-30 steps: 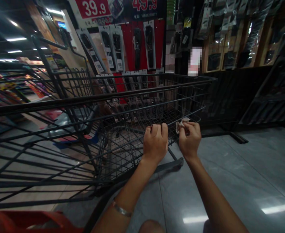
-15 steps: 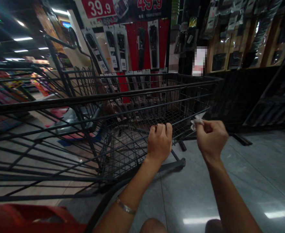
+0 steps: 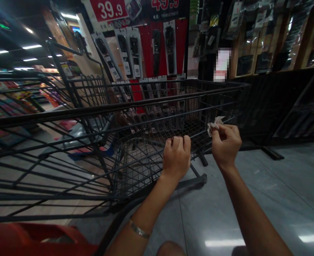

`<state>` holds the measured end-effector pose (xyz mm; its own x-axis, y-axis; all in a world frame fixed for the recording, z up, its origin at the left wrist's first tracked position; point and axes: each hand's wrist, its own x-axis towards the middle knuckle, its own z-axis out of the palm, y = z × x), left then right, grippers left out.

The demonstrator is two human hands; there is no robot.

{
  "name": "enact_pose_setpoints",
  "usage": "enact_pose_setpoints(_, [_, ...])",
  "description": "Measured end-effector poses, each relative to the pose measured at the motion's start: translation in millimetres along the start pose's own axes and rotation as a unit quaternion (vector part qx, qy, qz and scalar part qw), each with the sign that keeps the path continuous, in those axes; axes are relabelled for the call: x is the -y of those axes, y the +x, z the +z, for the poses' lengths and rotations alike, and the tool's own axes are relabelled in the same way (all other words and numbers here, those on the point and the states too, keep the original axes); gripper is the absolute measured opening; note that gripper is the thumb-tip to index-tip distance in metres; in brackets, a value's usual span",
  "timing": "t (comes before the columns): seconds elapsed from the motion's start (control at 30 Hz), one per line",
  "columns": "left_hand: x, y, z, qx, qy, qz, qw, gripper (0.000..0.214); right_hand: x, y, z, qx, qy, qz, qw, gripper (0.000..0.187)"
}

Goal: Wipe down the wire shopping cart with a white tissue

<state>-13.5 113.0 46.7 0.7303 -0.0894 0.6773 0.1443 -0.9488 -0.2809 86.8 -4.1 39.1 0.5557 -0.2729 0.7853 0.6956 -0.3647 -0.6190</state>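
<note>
Tissue (image 3: 214,126), crumpled, is pinched in the right hand (image 3: 227,145), just beside the shopping cart (image 3: 135,104); contact between them is hard to tell. The left hand (image 3: 176,158) grips the cart's near side, fingertips hidden. Lower left, a red object (image 3: 10,236) is cut off. Above, the price sign (image 3: 109,9) is cropped; a pale patch (image 3: 222,64) is pixelated.

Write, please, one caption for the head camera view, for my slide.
Left hand gripping the side of a wire shopping cart, right hand pinching a crumpled whitish tissue near it.

Pale wipe (image 3: 212,127) — crumpled, beside cart (image 3: 103,107)
</note>
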Motion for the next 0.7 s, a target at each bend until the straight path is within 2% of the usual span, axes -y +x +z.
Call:
enact_pose_setpoints(0.13, [0.3, 0.1, 1.7, -0.017, 0.002, 0.001, 1.000, 0.037, -6.2, -5.5, -1.3, 0.001, -0.010, -0.006, 1.000, 0.014])
enact_pose_setpoints(0.4, [0.3, 0.1, 4.1, -0.028, 0.004, 0.004, 1.000, 0.040, -42.4, -33.4, 3.7, 0.045, -0.073, 0.024, 0.996, 0.011])
enact_pose_setpoints(0.57, [0.2, -0.2, 4.4, -0.047, 0.002, 0.008, 0.999, 0.040, -44.9, -33.6, -6.6, 0.067, -0.137, 0.012, 0.988, 0.013])
enact_pose_setpoints(0.63, [0.1, -0.3, 4.6, -0.043, 0.002, 0.007, 0.999, 0.041, -37.1, -27.3, -14.5, 0.047, -0.128, 0.020, 0.990, 0.014])
enact_pose_setpoints(0.7, [0.0, -0.4, 4.7, -0.032, 0.001, 0.007, 0.999, 0.041, -24.8, -16.4, -21.6, -0.008, -0.093, 0.019, 0.995, 0.014])
